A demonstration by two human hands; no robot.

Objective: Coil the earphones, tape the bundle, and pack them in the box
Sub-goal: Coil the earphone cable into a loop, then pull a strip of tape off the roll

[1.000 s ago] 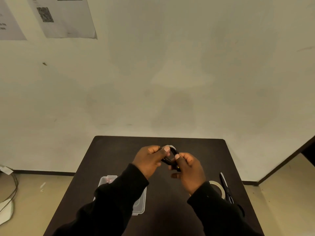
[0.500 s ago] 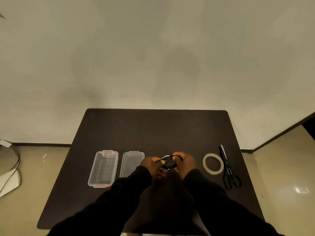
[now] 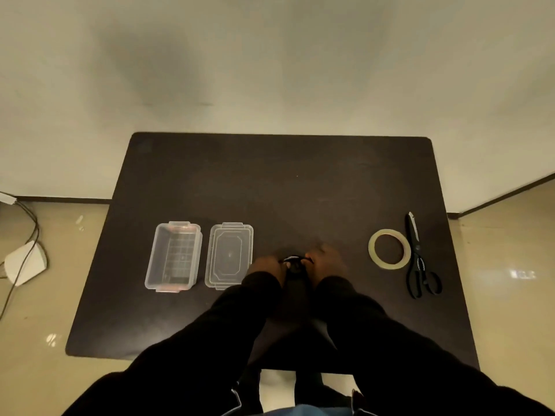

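Both hands meet low over the middle of the dark table point(image 3: 279, 181). My left hand point(image 3: 265, 265) and my right hand point(image 3: 326, 262) pinch a small black coil of earphones point(image 3: 294, 262) between them; most of the coil is hidden by the fingers and blurred. A clear plastic box point(image 3: 174, 256) stands open to the left, with its clear lid point(image 3: 229, 255) lying flat beside it. To the right lies a roll of clear tape point(image 3: 389, 249), apart from the hands.
Black scissors point(image 3: 419, 259) lie just right of the tape roll, near the table's right edge. On the floor to the left sit a white device point(image 3: 25, 262) and cables point(image 3: 27, 223). A pale wall rises behind the table.
The view has tilted down, so the wall papers are gone from sight and the whole table shows. Both hands have come down toward the table surface, still holding the coil.
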